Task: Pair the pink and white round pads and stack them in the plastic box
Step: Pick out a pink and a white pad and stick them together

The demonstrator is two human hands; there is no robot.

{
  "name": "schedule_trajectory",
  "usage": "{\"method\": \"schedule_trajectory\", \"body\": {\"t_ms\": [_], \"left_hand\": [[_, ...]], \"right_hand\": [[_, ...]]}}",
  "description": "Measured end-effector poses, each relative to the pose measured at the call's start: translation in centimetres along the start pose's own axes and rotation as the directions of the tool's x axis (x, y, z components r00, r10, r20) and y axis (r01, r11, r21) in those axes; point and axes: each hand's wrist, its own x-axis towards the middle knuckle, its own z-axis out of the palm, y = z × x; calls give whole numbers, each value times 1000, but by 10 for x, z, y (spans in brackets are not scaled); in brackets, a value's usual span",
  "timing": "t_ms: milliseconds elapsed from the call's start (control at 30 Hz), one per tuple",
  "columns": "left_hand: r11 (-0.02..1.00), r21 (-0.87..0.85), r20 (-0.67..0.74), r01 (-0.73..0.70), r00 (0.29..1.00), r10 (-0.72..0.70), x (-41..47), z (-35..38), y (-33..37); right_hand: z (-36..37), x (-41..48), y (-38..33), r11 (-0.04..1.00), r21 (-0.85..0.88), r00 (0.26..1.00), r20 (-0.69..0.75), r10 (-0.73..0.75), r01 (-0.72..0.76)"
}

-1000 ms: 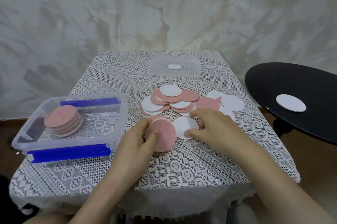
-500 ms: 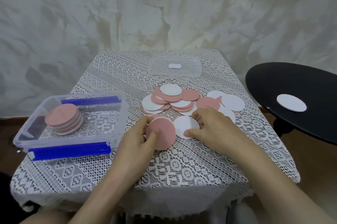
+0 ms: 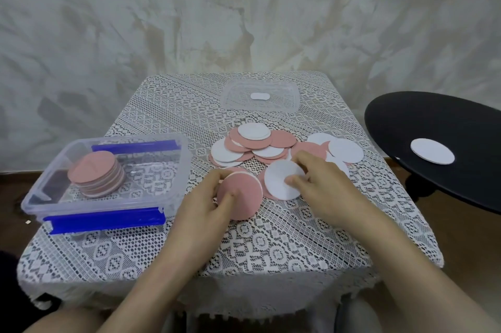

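1. Since 0.5 s ago: white round foam pad (image 3: 282, 183) under the right hand (image 3: 320, 191) is lifted and tilted off the lace tablecloth (image 3: 271, 240); before it lay flat. Left hand barely moved.
2. Left hand (image 3: 206, 205): thumb and fingers pinch the pink round foam pad (image 3: 244, 194) at its 9 o'clock edge, holding it tilted. A white rim shows along its top edge, possibly a second pad behind it; can't confirm.
3. Right hand: thumb on the white pad's face, fingers at its 1 o'clock edge, gripping it.
4. Both held pads are touching or nearly so, at the table's centre.
5. Loose heap of pink and white pads (image 3: 260, 148) at 12 o'clock of the hands, near.
6. Clear plastic box with blue latches (image 3: 173, 164) at 9 o'clock, holding a stack of pads (image 3: 96, 174), pink on top.
7. Clear plastic lid (image 3: 260, 96) at 12 o'clock, far edge of the table.
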Motion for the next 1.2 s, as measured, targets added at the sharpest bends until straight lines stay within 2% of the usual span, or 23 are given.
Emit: {"method": "schedule_trajectory", "body": {"t_ms": [100, 167, 200, 300, 467, 600, 767, 933, 1067, 1200], "left_hand": [[1000, -15, 4, -25, 1000, 25, 0, 0, -3], [998, -41, 15, -52, 999, 52, -2, -1, -6], [996, -66, 23, -62, 998, 64, -4, -1, -6], [987, -130, 64, -97, 992, 106, -9, -1, -5], [979, -84, 135, -186, 971, 196, -14, 1, -5], [980, -25, 65, -196, 978, 197, -15, -3, -6], [974, 85, 8, -212, 977, 212, -18, -8, -5], [961, 121, -6, -250, 967, 253, -22, -7, -6], [953, 88, -41, -289, 955, 293, -22, -9, -3], [951, 127, -3, -281, 959, 283, -21, -7, -6]], "right_hand": [[-5, 0, -3, 977, 210, 996, -87, -21, 39], [-7, -4, -6, 936, 351, 999, 0, -44, 41], [-5, -7, -7, 930, 366, 996, 57, -64, 39], [9, -15, -15, 939, 340, 992, 95, -85, 48], [28, -20, -20, 966, 208, 984, 63, -168, 152], [29, -23, -20, 971, 131, 979, 23, -204, 199], [23, -31, -24, 958, -76, 960, -26, -279, 277], [27, -39, -27, 952, -53, 953, 19, -302, 302], [28, -41, -27, 946, -26, 945, -46, -324, 323], [36, -41, -26, 947, -114, 953, 10, -302, 301]]}}
